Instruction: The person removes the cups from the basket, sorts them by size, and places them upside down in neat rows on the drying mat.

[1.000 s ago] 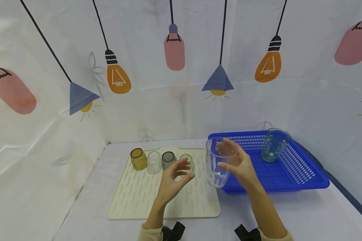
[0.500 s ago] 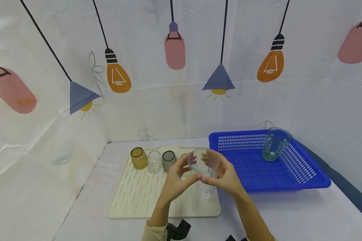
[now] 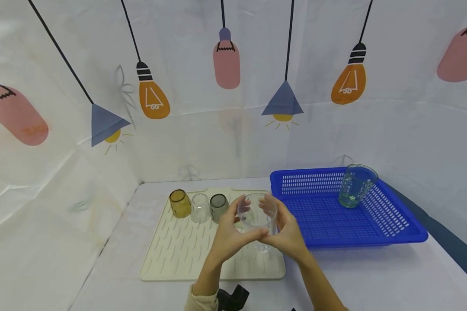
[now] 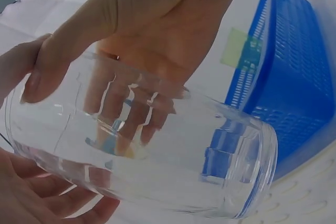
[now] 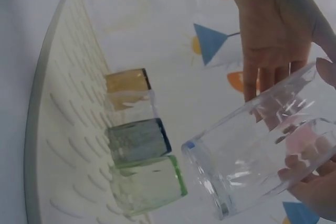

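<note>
One green-tinted glass (image 3: 354, 190) sits tilted in the blue basket (image 3: 406, 239) — nearby, the left hand (image 3: 228, 235) and right hand (image 3: 289, 233) grip a clear tumbler (image 3: 254, 218), held between them above a cream mat (image 3: 173, 257) where four small glasses (image 5: 137, 141) stand.

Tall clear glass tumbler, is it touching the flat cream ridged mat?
Apart: the right wrist view shows open space between the tumbler and the mat.
</note>
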{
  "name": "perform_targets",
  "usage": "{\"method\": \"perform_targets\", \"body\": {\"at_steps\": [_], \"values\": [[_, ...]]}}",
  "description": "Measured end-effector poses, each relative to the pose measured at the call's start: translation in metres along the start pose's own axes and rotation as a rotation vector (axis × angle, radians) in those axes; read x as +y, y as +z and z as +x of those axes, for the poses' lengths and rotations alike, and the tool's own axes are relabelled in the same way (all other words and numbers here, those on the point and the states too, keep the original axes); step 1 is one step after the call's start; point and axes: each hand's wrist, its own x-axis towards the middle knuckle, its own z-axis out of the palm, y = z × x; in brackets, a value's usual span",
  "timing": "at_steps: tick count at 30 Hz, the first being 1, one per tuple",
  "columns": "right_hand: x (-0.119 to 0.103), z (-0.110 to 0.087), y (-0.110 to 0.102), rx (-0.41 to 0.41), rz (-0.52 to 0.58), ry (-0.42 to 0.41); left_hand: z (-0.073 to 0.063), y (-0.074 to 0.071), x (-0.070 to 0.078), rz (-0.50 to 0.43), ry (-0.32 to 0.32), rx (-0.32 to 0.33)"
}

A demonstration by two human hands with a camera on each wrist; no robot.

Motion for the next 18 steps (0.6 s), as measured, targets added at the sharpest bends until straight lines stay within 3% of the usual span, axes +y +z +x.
{"method": "perform_targets", "body": {"at_steps": [8, 12, 18], "values": [[0.005, -0.001, 0.009, 0.082, -0.244, -0.071, -0.001, 0.003, 0.007, 0.131, -0.018, 0.07], [0.004, -0.003, 0.012, 0.098, -0.373, -0.096, -0.001, -0.001, 0.007, 0.21, -0.008, 0.024], [0.0, -0.006, 0.014, 0.072, -0.416, -0.065, -0.001, -0.008, 0.003, 0.226, 0.026, -0.058]]}}
